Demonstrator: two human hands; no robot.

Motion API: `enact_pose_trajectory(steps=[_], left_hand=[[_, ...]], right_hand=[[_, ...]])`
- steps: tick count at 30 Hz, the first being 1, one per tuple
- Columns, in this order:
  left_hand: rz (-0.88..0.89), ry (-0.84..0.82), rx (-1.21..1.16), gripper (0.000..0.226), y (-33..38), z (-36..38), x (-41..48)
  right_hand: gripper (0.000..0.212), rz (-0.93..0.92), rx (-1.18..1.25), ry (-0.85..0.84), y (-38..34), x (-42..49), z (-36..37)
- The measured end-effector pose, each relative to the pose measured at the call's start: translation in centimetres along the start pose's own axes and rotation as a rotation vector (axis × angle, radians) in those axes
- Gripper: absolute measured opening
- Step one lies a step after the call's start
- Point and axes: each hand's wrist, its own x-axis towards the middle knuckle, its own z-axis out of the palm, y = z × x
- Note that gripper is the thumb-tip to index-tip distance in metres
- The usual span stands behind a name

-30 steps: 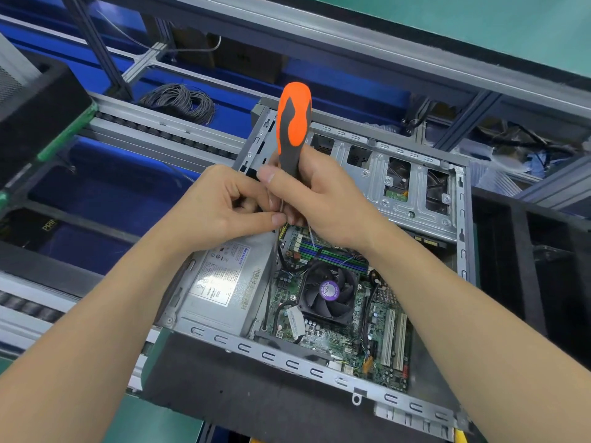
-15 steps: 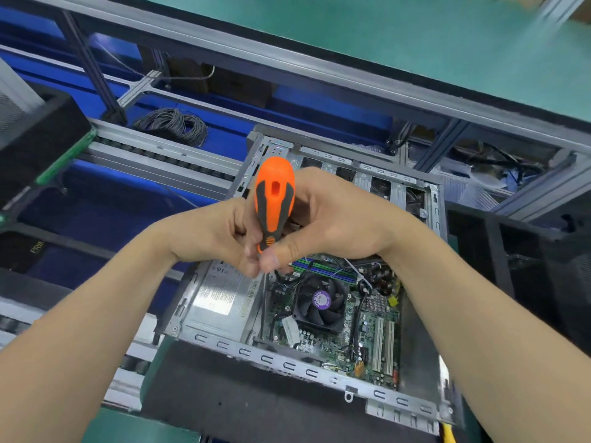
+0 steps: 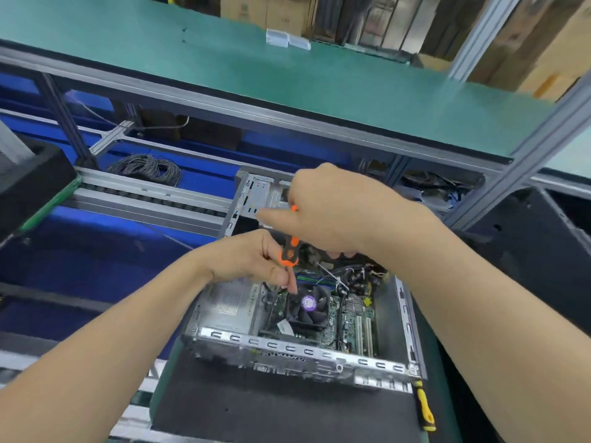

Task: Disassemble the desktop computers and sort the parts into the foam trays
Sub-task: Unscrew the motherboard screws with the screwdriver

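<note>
Overhead, green shelf [image 3: 287,78] — black mat [image 3: 271,407], case [image 3: 303,350], left hand [image 3: 246,257], right hand [image 3: 335,215], fingers [image 3: 271,215] clamped on screwdriver [image 3: 289,251].

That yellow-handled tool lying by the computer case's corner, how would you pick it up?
By the yellow handle, from above and the near side: it lies flat, its far end tucked at the computer case corner, so only the handle is free.

A teal-green shelf [image 3: 287,75] on grey aluminium framing [image 3: 256,111] spans the top, what look like brown cardboard boxes [image 3: 256,8] behind it. Below, a grey cable coil [image 3: 145,169] lies beside silver roller rails [image 3: 144,193].
</note>
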Motion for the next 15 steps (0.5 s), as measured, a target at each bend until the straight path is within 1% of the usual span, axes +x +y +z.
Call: enact_pose_trajectory(steps=[2, 4, 5, 8, 11, 13, 15], left_hand=[[-0.033, -0.022, 0.004, 0.046, 0.3, 0.1, 0.1], [-0.050, -0.029, 0.025, 0.072, 0.8, 0.2, -0.1], [-0.055, -0.029, 0.038, 0.079, 1.0, 0.2, -0.1], [-0.072, -0.079, 0.057, 0.080, 1.3, 0.2, -0.4], [-0.042, -0.158, 0.054, 0.069, 1.7, 0.2, -0.7], [-0.002, -0.135, 0.063, 0.061, 2.1, 0.2, -1.0], [0.025, -0.094, 0.032, 0.056, 2.3, 0.2, -1.3]], right_hand=[[0.052, 0.060, -0.015, -0.121, -0.5, -0.6, -0.2], [0.046, 0.023, -0.046, -0.155, -0.8, -1.1, -0.4], [0.043, -0.014, -0.050, -0.165, -0.8, -1.4, -0.6], [0.026, -0.153, -0.008, -0.201, -0.8, -2.6, -1.1], [0.013, -0.270, -0.017, -0.242, -0.8, -3.5, -1.9], [0.005, -0.303, -0.066, -0.283, -1.0, -3.4, -2.4], [0.019, -0.359, -0.142, -0.310, -1.3, -3.1, -2.4]])
